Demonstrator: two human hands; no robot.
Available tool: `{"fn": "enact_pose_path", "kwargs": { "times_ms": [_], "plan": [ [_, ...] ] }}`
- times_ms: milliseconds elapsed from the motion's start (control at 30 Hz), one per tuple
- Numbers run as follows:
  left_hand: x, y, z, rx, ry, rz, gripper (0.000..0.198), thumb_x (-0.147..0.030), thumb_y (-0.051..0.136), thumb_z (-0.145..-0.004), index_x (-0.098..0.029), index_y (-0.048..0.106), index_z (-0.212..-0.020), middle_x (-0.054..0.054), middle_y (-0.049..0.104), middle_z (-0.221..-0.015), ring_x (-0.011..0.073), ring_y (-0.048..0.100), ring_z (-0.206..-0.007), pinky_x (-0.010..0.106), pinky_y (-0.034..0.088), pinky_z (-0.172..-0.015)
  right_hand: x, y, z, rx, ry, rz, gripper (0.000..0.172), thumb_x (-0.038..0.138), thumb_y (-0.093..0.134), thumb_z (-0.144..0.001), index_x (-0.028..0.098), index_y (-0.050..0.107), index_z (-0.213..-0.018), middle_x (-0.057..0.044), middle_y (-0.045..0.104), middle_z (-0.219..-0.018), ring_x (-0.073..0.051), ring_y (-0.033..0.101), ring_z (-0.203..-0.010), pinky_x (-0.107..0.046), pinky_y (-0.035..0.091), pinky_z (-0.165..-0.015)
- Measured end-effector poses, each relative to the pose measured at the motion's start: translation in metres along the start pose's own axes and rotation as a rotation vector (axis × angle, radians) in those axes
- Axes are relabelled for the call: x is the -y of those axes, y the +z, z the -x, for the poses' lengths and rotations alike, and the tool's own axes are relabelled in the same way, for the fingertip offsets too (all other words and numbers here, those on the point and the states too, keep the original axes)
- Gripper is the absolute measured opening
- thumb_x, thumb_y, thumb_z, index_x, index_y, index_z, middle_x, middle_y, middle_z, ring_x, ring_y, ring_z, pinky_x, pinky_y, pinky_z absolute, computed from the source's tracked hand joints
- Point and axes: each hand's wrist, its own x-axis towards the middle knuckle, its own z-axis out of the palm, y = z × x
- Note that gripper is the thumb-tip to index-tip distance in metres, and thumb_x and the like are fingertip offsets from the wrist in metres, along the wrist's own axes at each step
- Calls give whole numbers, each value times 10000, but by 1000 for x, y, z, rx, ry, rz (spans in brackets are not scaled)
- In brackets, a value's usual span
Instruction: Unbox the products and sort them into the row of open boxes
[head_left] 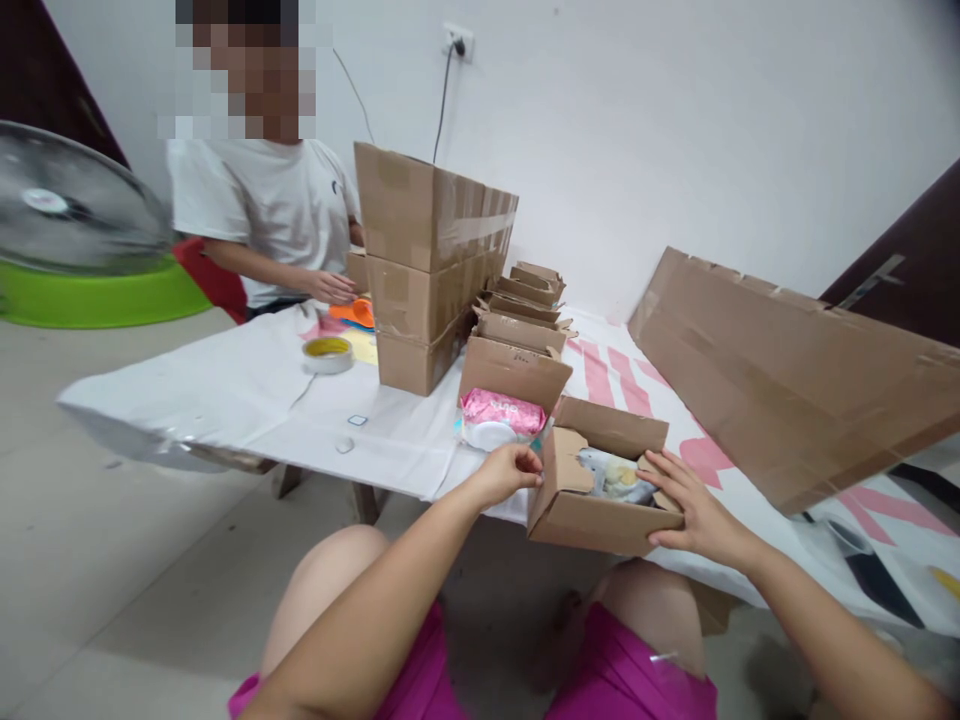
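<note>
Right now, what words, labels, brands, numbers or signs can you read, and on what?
Nothing reads clearly.
Pink packet: white letters, too blurred to quote.
Cardboard flap behind it: dark marking, too small.
Pale packet in the near box: print too blurred.
Fan hub: any lettering too blurred.
White shirt: small dark mark, no readable letters.

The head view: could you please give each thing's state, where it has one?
Near box: open, lid raised
Boxes in row: flaps raised
Stacked boxes: three high, taped
Tape roll: lying flat
Plug: plugged in
Fan: cannot tell if running
Left hand: fingers bent
Right hand: spread on near box
</note>
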Motion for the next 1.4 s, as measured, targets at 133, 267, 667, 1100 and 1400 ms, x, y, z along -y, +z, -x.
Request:
{"fn": "enact_pose_path", "kwargs": {
  "times_ms": [133,267,667,1100,1400],
  "plan": [
    [-3,-1,1,-11,6,-11,353,-113,834,-446,-152,615,-720,-40,630,-666,101,571,-624,242,461,-649,-1,1,0,-10,3,-5,825,632,700,-672,260,486,-1376,-135,295,-1538,-388,191,-1424,-612,246,-1109],
    [-5,-2,2,11,-6,-23,357,-109,845,-425,-145,622,-702,-32,637,-653,104,574,-613,248,469,-645,-2,2,0,-6,1,8,834,635,701,-671,243,485,-1375,-145,292,-1537,-385,187,-1425,-607,248,-1111],
    [-5,-1,2,8,-2,7,417,-126,850,-421,-154,583,-740,-46,607,-631,100,570,-607,242,463,-644,-2,2,0,-17,-2,0,830,631,700,-671,257,483,-1378,-138,299,-1535,-391,197,-1421,-613,243,-1108],
    [-4,4,0,-51,36,-80,135,-107,684,-558,-157,576,-622,-59,547,-552,86,497,-547,214,387,-567,-3,4,1,-38,-16,6,831,639,700,-666,242,499,-1368,-146,311,-1529,-390,213,-1417,-614,260,-1102],
    [-30,1,8,-217,225,-48,179,-219,628,-625,-192,461,-682,-61,477,-626,87,449,-596,210,356,-592,4,-10,-1,22,-15,-13,918,721,659,-648,265,433,-1412,-129,239,-1561,-381,190,-1426,-578,257,-1113]
  ]
}}
